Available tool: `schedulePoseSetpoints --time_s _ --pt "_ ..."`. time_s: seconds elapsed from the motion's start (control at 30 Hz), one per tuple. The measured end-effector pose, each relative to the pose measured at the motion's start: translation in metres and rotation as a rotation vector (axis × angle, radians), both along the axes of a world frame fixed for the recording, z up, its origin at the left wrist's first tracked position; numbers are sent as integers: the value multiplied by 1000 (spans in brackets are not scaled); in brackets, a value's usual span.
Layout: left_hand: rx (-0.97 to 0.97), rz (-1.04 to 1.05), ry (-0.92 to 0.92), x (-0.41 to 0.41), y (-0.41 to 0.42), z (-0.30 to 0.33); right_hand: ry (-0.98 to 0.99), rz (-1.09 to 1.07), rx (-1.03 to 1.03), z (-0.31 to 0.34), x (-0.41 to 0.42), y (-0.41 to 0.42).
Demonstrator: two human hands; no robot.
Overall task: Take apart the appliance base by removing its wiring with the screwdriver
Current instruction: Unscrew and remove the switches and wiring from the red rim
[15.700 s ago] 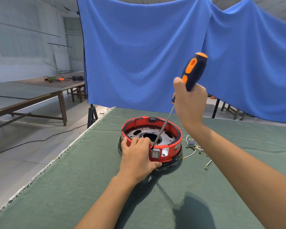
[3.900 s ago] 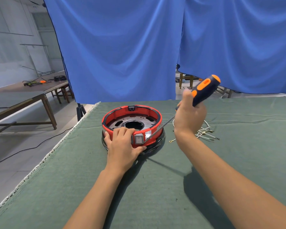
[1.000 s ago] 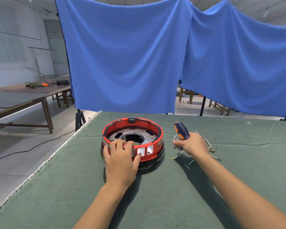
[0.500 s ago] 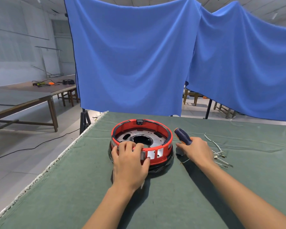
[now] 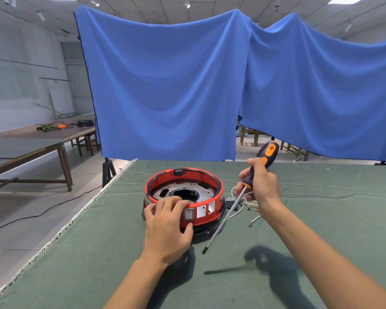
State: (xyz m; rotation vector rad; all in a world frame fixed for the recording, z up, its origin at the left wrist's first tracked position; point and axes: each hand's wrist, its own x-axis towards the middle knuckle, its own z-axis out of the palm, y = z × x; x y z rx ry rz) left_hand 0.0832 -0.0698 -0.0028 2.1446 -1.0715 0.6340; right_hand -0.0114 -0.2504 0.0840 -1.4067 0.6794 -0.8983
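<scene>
The round red appliance base (image 5: 210, 177) with a metal inner plate sits on the green table cloth (image 5: 310, 219). My left hand (image 5: 167, 224) grips its near rim, fingers curled over the edge beside a small switch. My right hand (image 5: 260, 186) holds the orange-and-black screwdriver (image 5: 243, 192) above the table to the right of the base, its shaft slanting down toward me with the tip off the cloth. Loose removed wires (image 5: 246, 206) and a small grey part lie right of the base, partly hidden by the shaft and hand.
A blue curtain (image 5: 165, 85) hangs behind the table. The table's left edge (image 5: 76, 219) drops to the floor, where a black cable runs. Wooden tables (image 5: 42, 143) with tools stand at far left. Chairs show behind the curtain at right.
My right hand has lifted the screwdriver from low beside the base and swung it so the shaft now points down toward me. My left hand stays on the base's rim.
</scene>
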Motion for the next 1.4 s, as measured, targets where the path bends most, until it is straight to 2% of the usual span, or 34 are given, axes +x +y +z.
schedulePoseSetpoints --time_s 0.17,0.37,0.6,0.77,0.9,1.4 --pt "25 49 -26 5 -1 -4 57 -201 56 -23 0 -7" --pt "-34 91 -128 10 -3 -6 -218 -204 448 -45 6 -14" --pt "-45 112 -82 7 -12 -6 -319 -378 413 -60 9 -27" --pt "27 111 -44 3 -12 -6 -329 -460 403 -63 8 -28" --pt "102 105 -23 2 -13 -7 -327 -484 428 -66 7 -29" --pt "61 197 -73 2 -20 -10 -357 -513 378 -67 4 -21"
